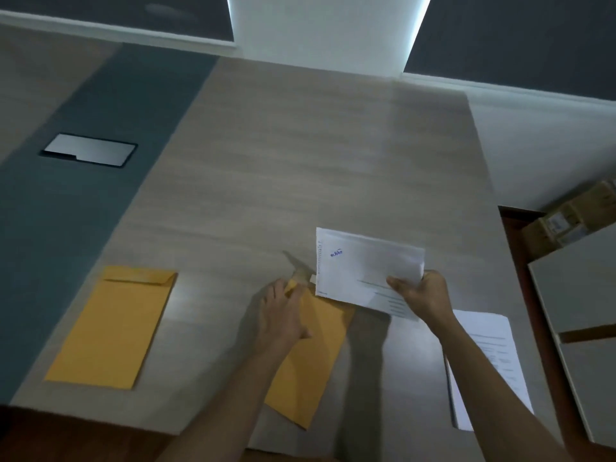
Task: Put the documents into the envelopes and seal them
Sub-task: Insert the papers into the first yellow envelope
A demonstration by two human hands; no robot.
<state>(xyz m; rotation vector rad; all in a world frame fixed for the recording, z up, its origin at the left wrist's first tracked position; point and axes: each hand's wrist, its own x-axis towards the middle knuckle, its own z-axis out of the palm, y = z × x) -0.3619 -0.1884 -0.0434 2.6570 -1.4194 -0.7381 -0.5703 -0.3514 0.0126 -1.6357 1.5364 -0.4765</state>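
Note:
My left hand (283,316) grips the top of a yellow-brown envelope (311,358) lying at an angle on the wooden table near its front edge. My right hand (421,291) holds a white printed document (360,265) with a blue stamp, lifted just above the envelope's open end. Its lower edge touches or overlaps the envelope mouth. A second yellow-brown envelope (113,325) lies flat to the left, flap folded down. A stack of white printed sheets (490,361) lies on the table to the right, partly under my right forearm.
The table (300,161) has a grey-blue strip on its left with a metal cable hatch (90,150). Cardboard boxes (573,218) sit on the floor at the right, beside a grey cabinet top (576,288). A white wall pillar stands behind the table.

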